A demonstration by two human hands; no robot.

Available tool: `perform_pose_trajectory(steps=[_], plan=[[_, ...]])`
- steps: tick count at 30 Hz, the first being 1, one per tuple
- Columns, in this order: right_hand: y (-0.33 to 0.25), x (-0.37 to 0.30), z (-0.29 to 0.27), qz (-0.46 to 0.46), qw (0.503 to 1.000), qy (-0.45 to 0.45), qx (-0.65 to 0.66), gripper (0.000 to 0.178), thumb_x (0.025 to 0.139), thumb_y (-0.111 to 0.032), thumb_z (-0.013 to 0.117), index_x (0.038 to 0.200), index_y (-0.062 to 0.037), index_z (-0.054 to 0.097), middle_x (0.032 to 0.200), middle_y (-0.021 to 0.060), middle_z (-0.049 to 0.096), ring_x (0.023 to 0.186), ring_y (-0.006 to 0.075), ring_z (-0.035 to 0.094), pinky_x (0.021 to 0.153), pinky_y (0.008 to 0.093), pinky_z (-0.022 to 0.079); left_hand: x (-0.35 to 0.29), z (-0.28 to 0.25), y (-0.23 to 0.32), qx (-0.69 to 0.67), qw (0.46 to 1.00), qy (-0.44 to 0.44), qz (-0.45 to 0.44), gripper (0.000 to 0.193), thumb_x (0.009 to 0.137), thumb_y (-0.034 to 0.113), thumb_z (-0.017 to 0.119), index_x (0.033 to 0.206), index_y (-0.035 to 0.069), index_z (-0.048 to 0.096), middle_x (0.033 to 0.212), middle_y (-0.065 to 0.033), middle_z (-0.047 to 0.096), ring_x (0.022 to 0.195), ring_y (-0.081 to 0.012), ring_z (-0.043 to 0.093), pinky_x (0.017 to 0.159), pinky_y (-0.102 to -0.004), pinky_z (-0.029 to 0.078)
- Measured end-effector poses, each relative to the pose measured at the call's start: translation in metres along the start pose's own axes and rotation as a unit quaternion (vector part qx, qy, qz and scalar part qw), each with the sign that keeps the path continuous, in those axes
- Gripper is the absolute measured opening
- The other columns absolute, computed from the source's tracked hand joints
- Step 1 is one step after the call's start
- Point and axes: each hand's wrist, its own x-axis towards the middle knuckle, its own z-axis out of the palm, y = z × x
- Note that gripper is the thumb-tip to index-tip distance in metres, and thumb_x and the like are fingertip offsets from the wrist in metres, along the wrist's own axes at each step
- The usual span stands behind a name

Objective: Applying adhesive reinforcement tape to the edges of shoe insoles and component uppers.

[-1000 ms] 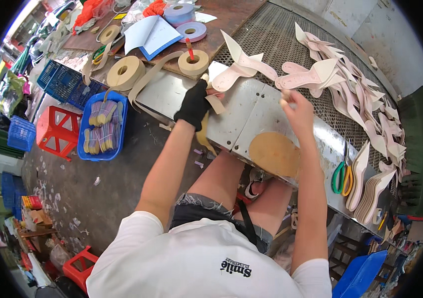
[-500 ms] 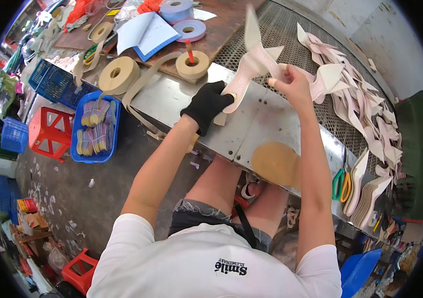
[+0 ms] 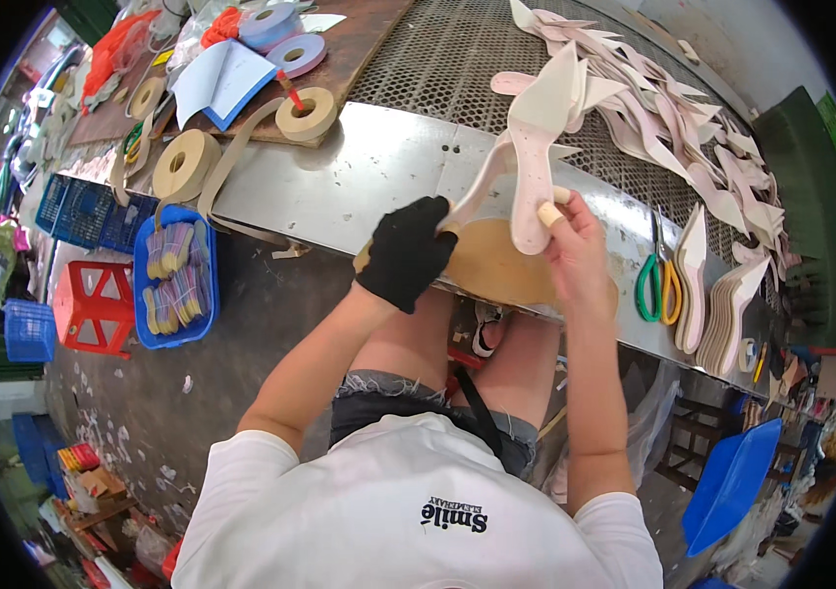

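Our left hand (image 3: 408,253), in a black fabric glove, is closed around the near end of a slim, pale pink-and-white shoe-sole-shaped piece (image 3: 485,184), which slants up and away from it toward the right hand's side. Our right hand (image 3: 577,250), bare with pale wraps on the thumb and a fingertip, pinches a second pale pink, sole-shaped piece with a pointed white end (image 3: 534,167). That one stands with its rounded end by the right thumb and its point reaching beyond both hands, partly covering the first piece.

Below and between our hands lies a flat, round, tan pad (image 3: 498,263) on the shiny metal worktop (image 3: 378,147). Just right of our right hand are scissors with green and orange handles (image 3: 671,287), and past them a neat stack of pale curved soles (image 3: 730,306). Beyond the right hand, a loose heap of similar pale pieces (image 3: 668,118) spreads over grey metal mesh (image 3: 437,54).
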Motion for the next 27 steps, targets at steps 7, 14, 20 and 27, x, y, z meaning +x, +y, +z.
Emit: perform_pose_trajectory(steps=[7, 14, 20, 27], plan=[[-0.043, -0.03, -0.038, -0.118, 0.987, 0.015, 0.113, 0.034, 0.089, -0.012, 0.059, 0.121, 0.0003, 0.056, 0.101, 0.0082, 0.063, 0.078, 0.0116, 0.06, 0.065, 0.0237, 0.051, -0.006, -0.016, -0.042, -0.12, 0.973, -0.088, -0.178, 0.026, 0.081, 0.017, 0.064, 0.096, -0.004, 0.061, 0.082, -0.0132, 0.066, 0.069, -0.0193, 0.066, 0.063, -0.0336, 0.054], [-0.007, 0.0, -0.164, -0.149, 0.821, 0.159, -0.527, 0.031, 0.087, -0.012, 0.059, 0.116, -0.0021, 0.062, 0.103, 0.0047, 0.064, 0.081, 0.0141, 0.058, 0.074, 0.0268, 0.046, -0.026, -0.02, 0.005, -0.64, 0.687, -0.114, -0.324, 0.039, 0.087, 0.015, 0.06, 0.12, -0.002, 0.049, 0.098, -0.0163, 0.063, 0.083, -0.0245, 0.067, 0.068, -0.0312, 0.057], [-0.009, -0.032, -0.045, -0.056, 0.904, 0.05, -0.421, 0.02, 0.085, -0.013, 0.062, 0.102, -0.0016, 0.062, 0.093, 0.0034, 0.065, 0.083, 0.013, 0.058, 0.075, 0.0273, 0.046, -0.034, 0.01, 0.03, -0.581, 0.759, -0.112, -0.273, 0.037, 0.088, 0.015, 0.061, 0.121, 0.001, 0.053, 0.104, -0.0085, 0.062, 0.097, -0.0182, 0.061, 0.083, -0.0305, 0.05], [-0.008, -0.024, -0.041, -0.021, 0.987, -0.004, -0.162, 0.03, 0.088, -0.012, 0.062, 0.114, 0.0027, 0.06, 0.098, 0.0005, 0.064, 0.088, 0.0063, 0.056, 0.082, 0.0216, 0.043, -0.044, 0.01, 0.034, -0.633, 0.679, -0.171, -0.331, 0.042, 0.091, 0.021, 0.06, 0.124, -0.003, 0.049, 0.118, -0.015, 0.058, 0.11, -0.0234, 0.058, 0.092, -0.0328, 0.048]])
